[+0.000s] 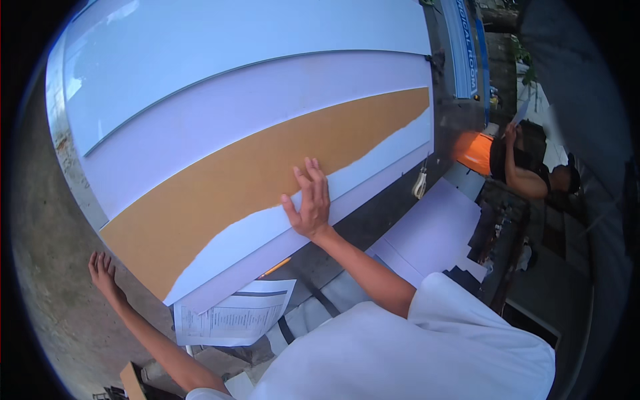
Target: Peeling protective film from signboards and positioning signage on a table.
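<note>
A long panel, brown (220,180) with a pale white band (247,230) along its wavy near edge, lies across a pale lilac sheet (200,143) on the table. My right hand (310,203) rests on the panel where brown meets white, fingers spread and nothing in them. Off the panel's left end, my left hand (103,272) hangs in the air beside the table with its fingers apart, holding nothing. A yellow pencil-like stick (275,267) lies by the near edge of the lilac sheet. Below it hangs a printed paper (233,313).
A large glossy light-blue board (253,33) covers the far side. White sheets (427,227) and a bundled pale cord (419,183) are at the right. Farther right, another person (527,167) holds a paper near an orange thing (473,152). A blue sign (463,53) stands beyond.
</note>
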`<action>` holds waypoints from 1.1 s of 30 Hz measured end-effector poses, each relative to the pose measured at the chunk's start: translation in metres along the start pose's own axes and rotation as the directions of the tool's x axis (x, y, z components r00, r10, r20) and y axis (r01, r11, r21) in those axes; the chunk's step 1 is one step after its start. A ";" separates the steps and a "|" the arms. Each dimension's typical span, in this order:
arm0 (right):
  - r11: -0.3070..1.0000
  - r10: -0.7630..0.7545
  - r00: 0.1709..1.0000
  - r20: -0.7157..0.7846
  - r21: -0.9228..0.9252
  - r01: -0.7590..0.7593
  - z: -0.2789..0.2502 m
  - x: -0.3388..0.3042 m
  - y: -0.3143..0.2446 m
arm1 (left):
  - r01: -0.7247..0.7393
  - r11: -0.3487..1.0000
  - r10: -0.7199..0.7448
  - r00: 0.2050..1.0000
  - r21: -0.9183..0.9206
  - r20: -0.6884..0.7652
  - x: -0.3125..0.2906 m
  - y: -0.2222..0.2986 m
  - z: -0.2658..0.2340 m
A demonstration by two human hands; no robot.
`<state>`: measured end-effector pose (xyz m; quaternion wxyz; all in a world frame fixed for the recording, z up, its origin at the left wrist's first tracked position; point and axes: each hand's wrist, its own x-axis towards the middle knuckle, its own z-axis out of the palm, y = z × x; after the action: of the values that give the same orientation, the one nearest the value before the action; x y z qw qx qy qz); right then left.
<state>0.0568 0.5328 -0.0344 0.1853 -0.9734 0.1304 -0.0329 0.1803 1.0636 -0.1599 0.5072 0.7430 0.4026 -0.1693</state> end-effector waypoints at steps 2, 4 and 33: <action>0.998 0.007 0.999 -0.039 0.066 -0.004 -0.007 0.003 0.001 | -0.141 0.988 0.132 0.982 -0.061 -0.134 -0.032 0.031 0.000; 0.995 0.024 0.996 -0.090 0.102 -0.015 -0.015 0.004 0.010 | -0.305 0.951 0.276 0.903 -0.040 -0.331 -0.087 0.076 0.045; 0.854 0.504 0.795 -0.338 0.060 -0.516 -0.136 0.012 0.375 | -0.875 0.276 0.733 0.459 0.397 0.502 -0.548 0.181 0.806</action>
<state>-0.0373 0.1448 -0.0469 0.1448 -0.8845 0.4182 -0.1477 0.1067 0.0832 -0.0314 0.2927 0.9369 -0.1696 -0.0880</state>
